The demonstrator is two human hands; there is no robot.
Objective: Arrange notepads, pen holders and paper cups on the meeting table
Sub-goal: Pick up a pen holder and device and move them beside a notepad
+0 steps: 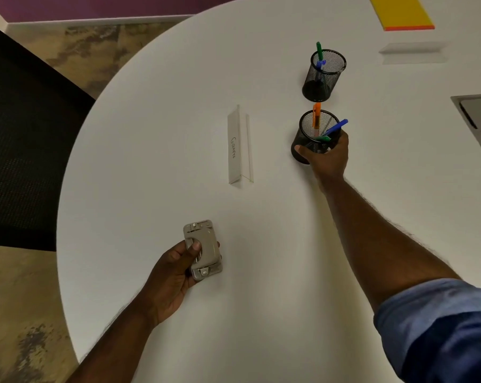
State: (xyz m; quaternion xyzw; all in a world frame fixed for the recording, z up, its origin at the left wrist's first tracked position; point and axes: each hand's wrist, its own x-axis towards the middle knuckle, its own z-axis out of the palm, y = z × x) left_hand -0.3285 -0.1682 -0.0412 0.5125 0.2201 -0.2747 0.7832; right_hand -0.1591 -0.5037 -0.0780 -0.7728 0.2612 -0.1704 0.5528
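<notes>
Near pen holder point(314, 139), black mesh with orange, blue and green pens, stood mid-table toward the right edge | right hand point(326, 157) clamped round its side | far pen holder point(323, 76) just beyond it | left hand point(175, 275) closed on hole punch point(203, 250) near the front edge | yellow notepad point(399, 12) at the far right edge.

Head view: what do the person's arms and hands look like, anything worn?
Two bare hands, no gloves, rings or watch visible. The right hand leads back along a bare forearm to a blue sleeve rolled or pushed up near the elbow. The left hand and forearm are bare as far as the frame shows; no sleeve is in view on that side.
</notes>
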